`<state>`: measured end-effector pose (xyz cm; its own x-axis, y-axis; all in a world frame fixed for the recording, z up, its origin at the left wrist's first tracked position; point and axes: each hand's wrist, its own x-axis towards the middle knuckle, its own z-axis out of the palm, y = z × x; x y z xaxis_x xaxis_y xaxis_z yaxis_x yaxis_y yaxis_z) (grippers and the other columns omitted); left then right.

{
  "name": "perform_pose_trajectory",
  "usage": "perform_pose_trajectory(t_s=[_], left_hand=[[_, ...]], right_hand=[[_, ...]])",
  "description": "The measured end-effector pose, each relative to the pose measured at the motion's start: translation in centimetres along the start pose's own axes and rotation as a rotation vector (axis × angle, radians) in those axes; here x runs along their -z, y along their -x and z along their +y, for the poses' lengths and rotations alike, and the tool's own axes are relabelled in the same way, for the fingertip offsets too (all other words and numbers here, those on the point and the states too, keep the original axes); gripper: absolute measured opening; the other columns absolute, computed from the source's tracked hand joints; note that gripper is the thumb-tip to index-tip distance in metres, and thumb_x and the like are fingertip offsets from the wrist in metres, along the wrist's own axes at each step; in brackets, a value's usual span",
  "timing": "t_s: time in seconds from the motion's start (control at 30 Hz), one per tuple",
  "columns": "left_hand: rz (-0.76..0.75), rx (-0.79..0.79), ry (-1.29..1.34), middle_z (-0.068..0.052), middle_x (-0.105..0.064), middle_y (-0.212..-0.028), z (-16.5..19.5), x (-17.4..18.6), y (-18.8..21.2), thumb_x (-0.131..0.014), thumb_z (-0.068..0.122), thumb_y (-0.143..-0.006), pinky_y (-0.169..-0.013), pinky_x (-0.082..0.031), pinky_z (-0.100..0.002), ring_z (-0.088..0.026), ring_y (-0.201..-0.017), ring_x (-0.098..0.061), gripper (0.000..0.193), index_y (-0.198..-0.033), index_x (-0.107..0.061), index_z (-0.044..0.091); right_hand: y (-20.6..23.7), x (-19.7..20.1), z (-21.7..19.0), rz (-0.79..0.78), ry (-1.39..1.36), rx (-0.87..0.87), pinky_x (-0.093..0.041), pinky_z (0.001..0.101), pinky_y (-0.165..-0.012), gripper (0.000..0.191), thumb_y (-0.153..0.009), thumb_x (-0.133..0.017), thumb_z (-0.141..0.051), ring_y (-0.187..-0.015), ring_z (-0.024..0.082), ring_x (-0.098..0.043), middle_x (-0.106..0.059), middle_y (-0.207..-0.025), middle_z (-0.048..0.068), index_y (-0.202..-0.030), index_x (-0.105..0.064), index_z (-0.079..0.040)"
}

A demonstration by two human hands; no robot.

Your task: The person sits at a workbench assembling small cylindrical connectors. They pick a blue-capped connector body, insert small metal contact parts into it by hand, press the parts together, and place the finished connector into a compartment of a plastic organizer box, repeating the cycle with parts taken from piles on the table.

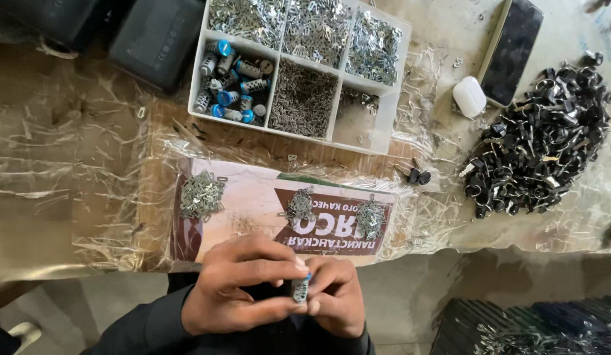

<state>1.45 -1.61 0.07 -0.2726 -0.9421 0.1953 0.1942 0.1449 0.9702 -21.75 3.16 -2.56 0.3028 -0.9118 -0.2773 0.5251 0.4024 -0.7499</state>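
From the head camera we see both hands brought together at the bottom middle of the view, just below the near edge of the surface (pixel 69 217). Our left hand (pixel 243 286) curls round from the left, its fingers (pixel 272 268) closed over the top and bottom of a small metal cylinder with a blue end (pixel 301 287). Our right hand (pixel 338 296) meets it from the other side, its fingers bent shut against the same cylinder, so the piece stands roughly upright, pinched between the two hands.

Above the hands, three small heaps of flat metal pieces (pixel 201 195) lie on a printed sheet (pixel 253 197) under crinkled clear plastic. Beyond that sits a white divided tray (pixel 384 131); its left compartment holds more blue-ended cylinders (pixel 234 84), the others hold fine metal parts. To the right lie a white earbud case (pixel 469 96), a dark phone (pixel 512 49) and a large pile of black rings and keys (pixel 542 144). Two dark boxes (pixel 157 39) stand at the top left.
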Motion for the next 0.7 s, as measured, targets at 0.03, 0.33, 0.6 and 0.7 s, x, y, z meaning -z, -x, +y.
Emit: perform_pose_trajectory(t_s=[0.03,0.33,0.6,0.7], left_hand=[[0.013,-0.044,-0.052,-0.007,-0.074,-0.110,0.1,-0.1,0.0,-0.092,0.013,-0.079,-0.073,-0.061,-0.031,-0.022,-0.088,-0.075,0.042,-0.118,-0.076,0.009],[0.120,-0.209,-0.260,-0.006,-0.073,-0.106,0.5,-1.0,-0.6,-0.092,0.017,-0.078,-0.076,-0.058,-0.034,-0.024,-0.089,-0.073,0.041,-0.114,-0.075,0.009],[0.112,-0.228,-0.323,-0.004,-0.071,-0.101,0.3,-1.4,-0.6,-0.092,0.020,-0.076,-0.072,-0.056,-0.035,-0.024,-0.083,-0.070,0.042,-0.113,-0.076,0.009],[0.080,-0.251,-0.319,-0.004,-0.071,-0.101,0.1,-1.5,-0.8,-0.091,0.021,-0.076,-0.073,-0.056,-0.036,-0.024,-0.083,-0.070,0.042,-0.113,-0.075,0.009]], right_hand=[[-0.2,-0.1,-0.3,0.003,-0.041,-0.022,-0.052,0.0340,-0.074,0.021,-0.086,-0.084,-0.006,-0.082,0.022,-0.065,-0.070,-0.090,0.013,-0.100,-0.071,0.002],[0.2,-2.2,-1.6,0.211,0.404,0.535,-0.059,0.0322,-0.070,0.009,-0.095,-0.071,-0.003,-0.079,0.023,-0.069,-0.071,-0.093,0.019,-0.102,-0.068,0.002],[0.4,-2.7,-1.6,0.155,0.644,0.468,-0.055,0.0303,-0.082,0.006,-0.096,-0.071,-0.003,-0.093,0.022,-0.067,-0.065,-0.104,0.016,-0.097,-0.069,0.002],[0.5,-2.3,-2.0,0.159,0.584,0.442,-0.055,0.0305,-0.082,0.006,-0.096,-0.069,-0.004,-0.092,0.021,-0.067,-0.065,-0.103,0.015,-0.097,-0.068,0.002]])
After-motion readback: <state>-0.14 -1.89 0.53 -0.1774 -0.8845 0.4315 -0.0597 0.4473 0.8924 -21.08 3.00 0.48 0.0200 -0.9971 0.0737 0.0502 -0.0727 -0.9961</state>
